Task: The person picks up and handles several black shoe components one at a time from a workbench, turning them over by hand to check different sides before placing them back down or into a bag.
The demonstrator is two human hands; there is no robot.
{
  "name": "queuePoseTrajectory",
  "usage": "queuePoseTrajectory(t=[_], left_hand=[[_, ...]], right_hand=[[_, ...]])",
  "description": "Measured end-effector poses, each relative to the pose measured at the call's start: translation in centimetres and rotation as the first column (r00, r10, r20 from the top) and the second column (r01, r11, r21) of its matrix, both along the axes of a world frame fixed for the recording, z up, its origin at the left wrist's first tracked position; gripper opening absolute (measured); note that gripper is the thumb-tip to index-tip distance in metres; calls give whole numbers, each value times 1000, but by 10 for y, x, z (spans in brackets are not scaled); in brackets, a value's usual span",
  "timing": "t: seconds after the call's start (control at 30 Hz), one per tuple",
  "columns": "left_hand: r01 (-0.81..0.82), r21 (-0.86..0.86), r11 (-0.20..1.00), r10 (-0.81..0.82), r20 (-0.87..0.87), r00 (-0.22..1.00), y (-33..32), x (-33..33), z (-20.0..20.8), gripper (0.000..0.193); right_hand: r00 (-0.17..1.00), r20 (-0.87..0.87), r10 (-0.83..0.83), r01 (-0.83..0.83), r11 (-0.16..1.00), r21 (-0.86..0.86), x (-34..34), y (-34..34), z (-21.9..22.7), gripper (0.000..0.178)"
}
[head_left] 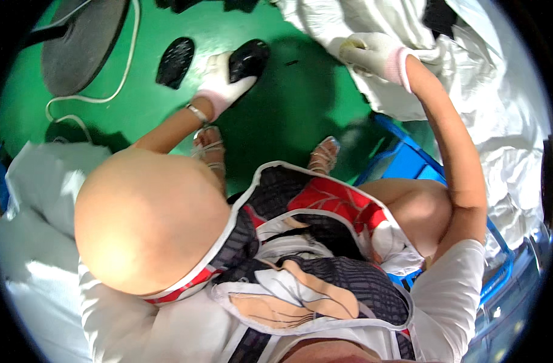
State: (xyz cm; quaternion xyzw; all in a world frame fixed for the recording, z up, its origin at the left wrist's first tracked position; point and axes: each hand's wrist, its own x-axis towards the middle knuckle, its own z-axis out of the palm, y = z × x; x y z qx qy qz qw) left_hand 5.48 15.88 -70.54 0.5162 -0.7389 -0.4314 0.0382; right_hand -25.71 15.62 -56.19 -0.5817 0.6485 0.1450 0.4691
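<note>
My left hand (219, 83), in a white glove with a pink cuff, grips a glossy black piece shaped like the front of a shoe sole (250, 59) just above the green floor. A similar black sole piece (175, 62) with a textured surface lies flat on the floor to the left of that hand. My right hand (373, 55) wears a matching glove with yellowish fingers. It is over the edge of a crumpled white sack (470, 91), fingers curled; what they hold, if anything, is hidden.
Several black pieces (207, 5) lie at the far edge. A round dark base (86, 45) and a white cable (130, 57) are at far left. A blue metal frame (409, 158) stands by my right leg, and pale sacks (43, 212) are at my left. My sandalled feet are close by.
</note>
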Motion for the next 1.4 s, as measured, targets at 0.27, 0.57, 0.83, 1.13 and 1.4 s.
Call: queuePoseTrajectory(t=[0.27, 0.57, 0.83, 1.13, 1.4], left_hand=[[88, -78, 993, -83, 64, 994, -18, 1, -13, 79], [66, -216, 974, -64, 13, 998, -12, 15, 10, 86], [618, -247, 746, -543, 312, 780, -13, 3, 33, 83], [622, -239, 746, -547, 314, 776, -24, 0, 33, 83], [310, -448, 839, -359, -26, 933, -25, 11, 44, 70]], right_hand=[[854, -215, -473, 225, 710, -668, -94, -17, 62, 35], [790, -414, -452, -130, 537, -833, -133, -36, 45, 38], [675, -611, -415, -144, 737, -660, -153, -23, 25, 71], [453, -847, -279, -63, 937, -343, -171, -36, -8, 76], [528, -655, -541, 267, 838, -476, -202, -23, 3, 54]])
